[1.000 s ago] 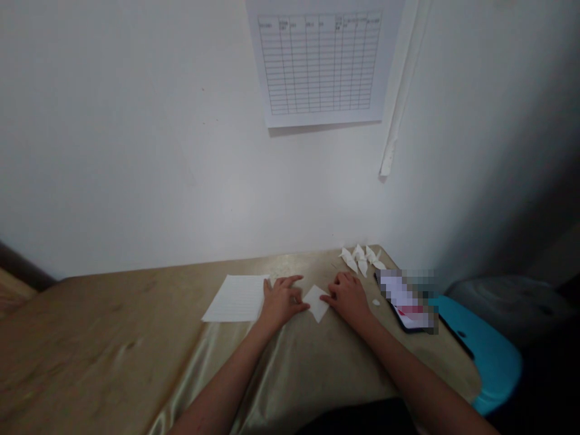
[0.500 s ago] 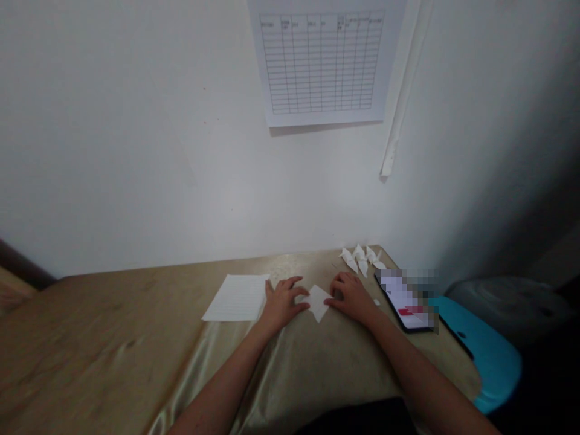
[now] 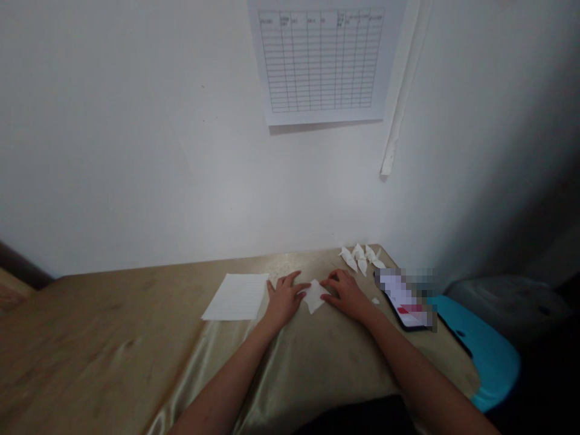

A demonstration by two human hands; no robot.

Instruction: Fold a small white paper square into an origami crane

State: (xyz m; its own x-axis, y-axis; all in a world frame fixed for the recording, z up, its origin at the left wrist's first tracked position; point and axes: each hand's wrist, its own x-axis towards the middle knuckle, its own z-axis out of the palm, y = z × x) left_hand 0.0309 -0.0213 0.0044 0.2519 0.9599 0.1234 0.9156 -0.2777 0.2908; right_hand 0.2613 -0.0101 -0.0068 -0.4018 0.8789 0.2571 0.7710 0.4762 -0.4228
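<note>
A small diamond-shaped piece of folded white paper (image 3: 314,297) lies on the cloth-covered table between my hands. My left hand (image 3: 284,301) has its thumb and index finger at the paper's left edge, the other fingers spread. From the right, my right hand (image 3: 348,295) grips the opposite edge between thumb and fingers. Left of my left hand is a lined white sheet of paper (image 3: 236,297). Three small folded paper figures, like cranes (image 3: 361,260), rest side by side beyond my right hand.
A phone (image 3: 405,308) with a lit, partly blurred screen lies at the table's right side, near a small paper scrap (image 3: 376,301). A turquoise stool-like seat (image 3: 496,362) stands beyond the right edge. The wall behind carries a printed table sheet (image 3: 324,66).
The folded paper has shifted slightly away from me and to the left. My right hand has moved left with it, while my left hand has adjusted its fingers along the edge.
</note>
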